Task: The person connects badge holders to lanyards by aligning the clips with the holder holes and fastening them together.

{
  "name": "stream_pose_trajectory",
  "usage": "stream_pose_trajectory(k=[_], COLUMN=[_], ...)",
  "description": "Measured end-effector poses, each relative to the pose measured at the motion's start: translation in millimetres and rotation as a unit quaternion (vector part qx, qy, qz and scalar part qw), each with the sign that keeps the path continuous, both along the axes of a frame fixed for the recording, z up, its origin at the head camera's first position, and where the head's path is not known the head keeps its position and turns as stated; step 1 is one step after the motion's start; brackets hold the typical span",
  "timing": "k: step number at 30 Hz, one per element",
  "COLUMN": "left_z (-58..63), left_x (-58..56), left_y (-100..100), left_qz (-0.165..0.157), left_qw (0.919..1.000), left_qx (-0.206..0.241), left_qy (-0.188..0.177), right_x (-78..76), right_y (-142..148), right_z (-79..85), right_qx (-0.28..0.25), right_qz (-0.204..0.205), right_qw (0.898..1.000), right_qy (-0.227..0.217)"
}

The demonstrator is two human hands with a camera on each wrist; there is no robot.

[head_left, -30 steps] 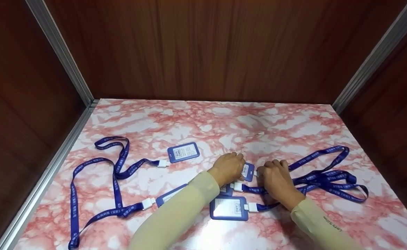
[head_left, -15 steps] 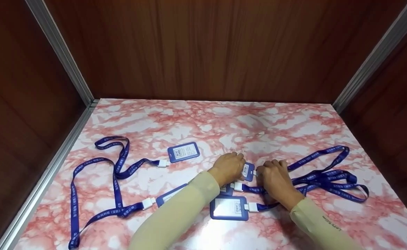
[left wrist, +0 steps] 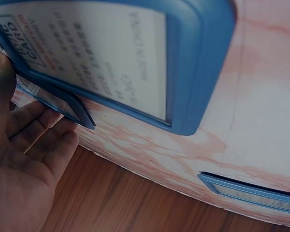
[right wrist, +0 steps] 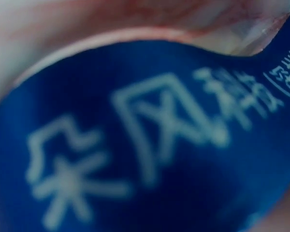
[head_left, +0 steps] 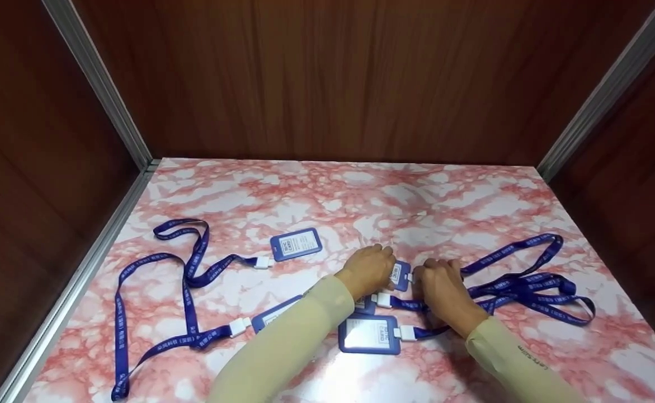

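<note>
My left hand [head_left: 367, 271] pinches a blue-framed badge holder [head_left: 400, 275] between thumb and fingers. In the left wrist view, its thumb and fingers lie on either side of a thin blue holder [left wrist: 63, 104]. At that badge's slotted end is a small white clip [head_left: 410, 277]. Right beside the clip, my right hand [head_left: 444, 291] holds the clip end of a blue lanyard [head_left: 475, 270] with curled fingers; its fingertips are mostly hidden. A broad printed lanyard strap [right wrist: 154, 135] fills the right wrist view. Another badge holder [left wrist: 111, 63] looms close in the left wrist view.
Below my hands, a badge holder [head_left: 367, 334] is joined to a white clip [head_left: 407, 333]. Another badge [head_left: 364, 305] lies partly under my left arm. At left are a separate badge [head_left: 296, 245] and looped lanyards [head_left: 187, 302]. Wooden panels [head_left: 327, 84] enclose the marbled table [head_left: 327, 190].
Both hands stay almost in place. The right hand and the white clip have shifted very slightly left, toward the held badge holder.
</note>
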State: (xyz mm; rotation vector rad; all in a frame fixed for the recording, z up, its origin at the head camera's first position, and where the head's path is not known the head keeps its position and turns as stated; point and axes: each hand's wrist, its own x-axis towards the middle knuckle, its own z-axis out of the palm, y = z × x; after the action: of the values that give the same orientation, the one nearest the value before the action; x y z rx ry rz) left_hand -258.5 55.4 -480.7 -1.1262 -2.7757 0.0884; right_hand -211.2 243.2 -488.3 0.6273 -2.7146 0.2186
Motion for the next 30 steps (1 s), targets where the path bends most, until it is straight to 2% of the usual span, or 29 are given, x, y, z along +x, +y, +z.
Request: stream_pose_trajectory(k=[4,12,18,24,27,30], left_z=[1.2,2.0,0.9,-1.4,-1.2,1.0], left_x=[-1.3,-2.7,-2.5,-1.5,-1.7,-1.9], left_y=[0.7,2.6,2.6,-0.8,-2.0,-2.9], left_qz=[0.000,-0.009,-0.010,-0.026,-0.028,-0.016], left_qw=[1.0000,0.9996,0.9995,0.9985,0.9991,0.9997], left_qx=[-0.002,-0.006,-0.014,-0.023,-0.017,-0.008], left_qy=[0.001,0.026,0.027,0.043,0.027,-0.015], right_x=[-1.4,-2.2,-2.2,-1.8,-1.8,-1.8], right_y=[-0.5,-2.2,-5.8,-7.6,-6.9,-5.7], right_z=[0.8,2.8,2.8,0.5,-0.2,0.2], right_qx=[0.009,0.013,0.018,0.040,0.043,0.032], right_qz=[0.002,0.004,0.005,-0.004,-0.009,-0.009], right_qw=[1.000,1.000,1.000,0.999,0.999,0.999], right_qy=[-0.004,0.010,0.013,0.021,0.013,0.003])
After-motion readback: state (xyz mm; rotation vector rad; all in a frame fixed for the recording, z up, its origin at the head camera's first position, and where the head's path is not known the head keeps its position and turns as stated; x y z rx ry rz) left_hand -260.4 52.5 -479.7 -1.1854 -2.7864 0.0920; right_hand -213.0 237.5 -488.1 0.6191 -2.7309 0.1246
